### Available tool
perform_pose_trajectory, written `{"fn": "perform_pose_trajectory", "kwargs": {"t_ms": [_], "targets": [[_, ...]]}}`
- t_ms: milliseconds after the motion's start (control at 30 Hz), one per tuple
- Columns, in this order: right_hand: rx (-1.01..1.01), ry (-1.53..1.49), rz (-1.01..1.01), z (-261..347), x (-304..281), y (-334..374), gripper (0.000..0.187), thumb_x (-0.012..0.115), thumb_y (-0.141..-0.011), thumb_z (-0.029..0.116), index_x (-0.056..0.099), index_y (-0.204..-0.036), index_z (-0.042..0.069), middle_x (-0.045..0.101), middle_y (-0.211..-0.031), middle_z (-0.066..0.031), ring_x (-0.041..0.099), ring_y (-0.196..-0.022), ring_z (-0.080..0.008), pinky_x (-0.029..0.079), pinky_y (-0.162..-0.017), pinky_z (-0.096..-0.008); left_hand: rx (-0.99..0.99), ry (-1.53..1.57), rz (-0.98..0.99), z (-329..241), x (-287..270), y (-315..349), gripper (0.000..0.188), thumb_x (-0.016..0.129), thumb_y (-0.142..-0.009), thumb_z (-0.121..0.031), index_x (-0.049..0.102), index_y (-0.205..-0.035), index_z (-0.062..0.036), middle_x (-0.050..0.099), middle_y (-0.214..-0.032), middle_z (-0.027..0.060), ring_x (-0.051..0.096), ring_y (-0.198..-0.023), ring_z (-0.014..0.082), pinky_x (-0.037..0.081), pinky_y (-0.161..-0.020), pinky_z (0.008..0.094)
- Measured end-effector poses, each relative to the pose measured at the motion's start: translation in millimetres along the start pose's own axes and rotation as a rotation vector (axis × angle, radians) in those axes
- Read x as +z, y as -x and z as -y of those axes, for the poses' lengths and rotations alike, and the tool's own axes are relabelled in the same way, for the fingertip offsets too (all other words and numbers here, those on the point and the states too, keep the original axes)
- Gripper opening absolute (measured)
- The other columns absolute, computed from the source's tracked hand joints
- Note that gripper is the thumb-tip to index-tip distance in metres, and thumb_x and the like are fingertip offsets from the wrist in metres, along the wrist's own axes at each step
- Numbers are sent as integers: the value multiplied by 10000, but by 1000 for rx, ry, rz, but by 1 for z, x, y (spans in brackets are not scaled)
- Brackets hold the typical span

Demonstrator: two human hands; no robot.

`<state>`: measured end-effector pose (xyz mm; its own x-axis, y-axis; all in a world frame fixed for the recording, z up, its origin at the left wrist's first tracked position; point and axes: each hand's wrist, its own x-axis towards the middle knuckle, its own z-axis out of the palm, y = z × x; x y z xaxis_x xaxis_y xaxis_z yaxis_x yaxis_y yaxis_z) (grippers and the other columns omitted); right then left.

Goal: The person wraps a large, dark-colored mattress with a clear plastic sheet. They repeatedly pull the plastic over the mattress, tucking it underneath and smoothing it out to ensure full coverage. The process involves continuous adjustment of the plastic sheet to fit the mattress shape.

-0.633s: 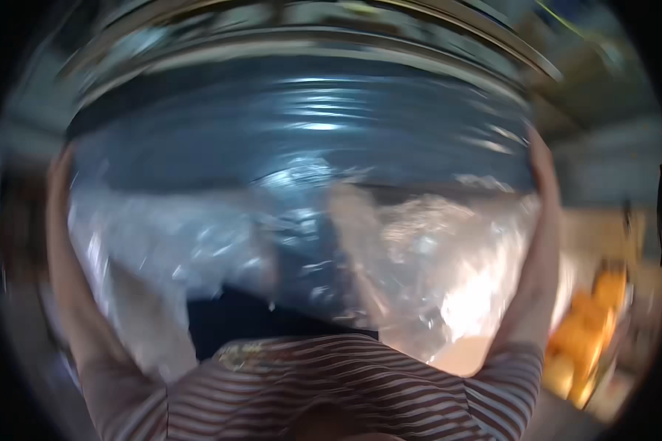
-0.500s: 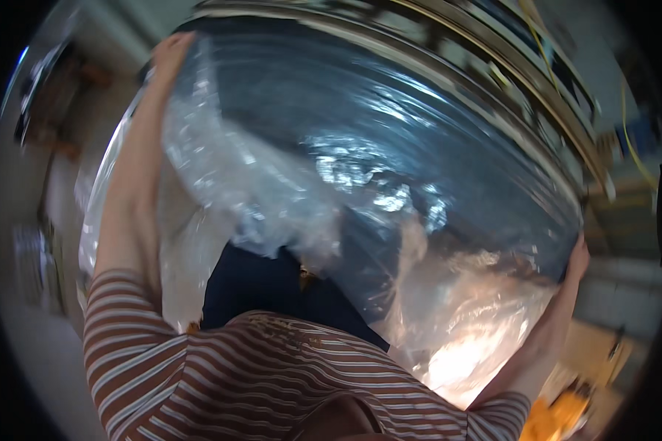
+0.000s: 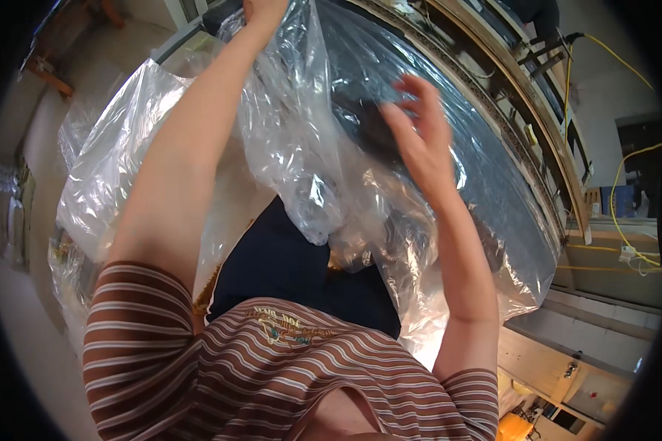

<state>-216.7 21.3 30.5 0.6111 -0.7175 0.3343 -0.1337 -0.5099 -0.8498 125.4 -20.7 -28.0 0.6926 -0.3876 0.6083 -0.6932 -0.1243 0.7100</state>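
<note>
A large, crinkled clear plastic sheet (image 3: 294, 140) drapes over a dark flat surface (image 3: 485, 169) and hangs down in folds in front of my legs. At the top edge of the view, my left hand (image 3: 266, 10) is closed on the sheet near the surface's left corner; its fingertips are partly cut off. My right hand (image 3: 425, 143) is raised over the middle of the sheet, fingers apart and slightly blurred, holding nothing. Loose folds of the plastic also hang beneath my left forearm.
Along the far side runs a long frame with wooden rails (image 3: 526, 110). A yellow cable (image 3: 616, 198) hangs at the right, near a blue box (image 3: 622, 200). A light wooden board (image 3: 533, 360) and an orange item (image 3: 515, 428) are at the lower right.
My right hand has let go of the far right edge and come in over the middle. The view has turned, and the plastic now hangs looser, with more folds at the left.
</note>
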Motion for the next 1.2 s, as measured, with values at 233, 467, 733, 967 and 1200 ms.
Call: {"fn": "perform_pose_trajectory", "kwargs": {"t_ms": [233, 467, 733, 967, 1200], "targets": [[376, -642, 401, 4, 78, -86, 288, 586, -872, 326, 539, -987, 66, 605, -875, -34, 515, -716, -67, 385, -619, -215, -70, 49, 6, 14, 5, -16, 355, 653, -762, -437, 717, -876, -107, 670, -835, 102, 633, -812, 256, 468, -749, 338], [480, -463, 348, 62, -102, 83, 210, 627, -789, 189, 582, -784, -16, 554, -653, -42, 491, -485, -105, 378, -445, -254, -26, 66, 10, 28, 1, -18, 337, 655, -764, -429, 716, -882, -119, 657, -890, 108, 630, -838, 264, 470, -757, 352], [-94, -661, -426, 137, -252, 251, 272, 584, -837, 210, 605, -951, -36, 632, -844, -103, 567, -699, -164, 437, -618, -286, 71, 31, 133, 36, 5, -26, 399, 615, -789, -492, 708, -960, -145, 668, -943, 112, 628, -893, 271, 464, -782, 344], [439, -7, -483, 97, -197, 322, 271, 538, -891, 226, 615, -989, -15, 648, -957, -107, 581, -897, -183, 445, -793, -313, 57, -95, 128, 63, 16, -42, 458, 579, -797, -543, 705, -985, -144, 667, -986, 129, 617, -940, 312, 457, -827, 367], [745, 627, -749, 33, -226, 431, 350, 360, -986, 225, 498, -1192, -23, 524, -1151, -97, 475, -1045, -207, 367, -949, -342, 83, -141, 234, 53, 11, -31, 443, 595, -813, -501, 695, -1000, -111, 669, -969, 131, 618, -915, 299, 452, -816, 368]]}}
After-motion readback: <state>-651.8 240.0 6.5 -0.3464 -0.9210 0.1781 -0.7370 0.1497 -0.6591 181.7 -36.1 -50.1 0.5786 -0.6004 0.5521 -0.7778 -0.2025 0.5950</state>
